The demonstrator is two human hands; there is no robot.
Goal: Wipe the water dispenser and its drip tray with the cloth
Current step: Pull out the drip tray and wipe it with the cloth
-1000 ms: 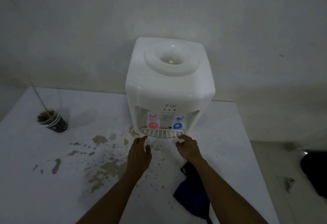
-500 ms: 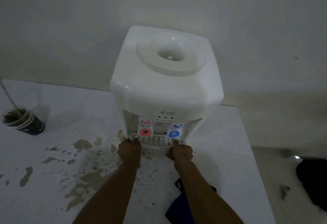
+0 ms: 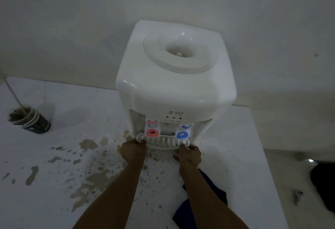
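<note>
A white tabletop water dispenser (image 3: 174,87) stands against the wall, with a red tap (image 3: 152,132) and a blue tap (image 3: 182,134) at its front. Its white slotted drip tray (image 3: 164,142) juts out at the base. My left hand (image 3: 133,151) grips the tray's left end and my right hand (image 3: 189,154) grips its right end. A dark blue cloth (image 3: 188,212) lies on the table under my right forearm, partly hidden by it.
The white table (image 3: 54,156) is stained with brown patches and specks in front of the dispenser. A dark paper cup (image 3: 33,120) with a stick in it stands at the left. The table's right edge drops to the floor, where a dark object (image 3: 324,189) lies.
Both hands went from hovering in front of the tray to closing on its two ends. The view has moved closer to the dispenser.
</note>
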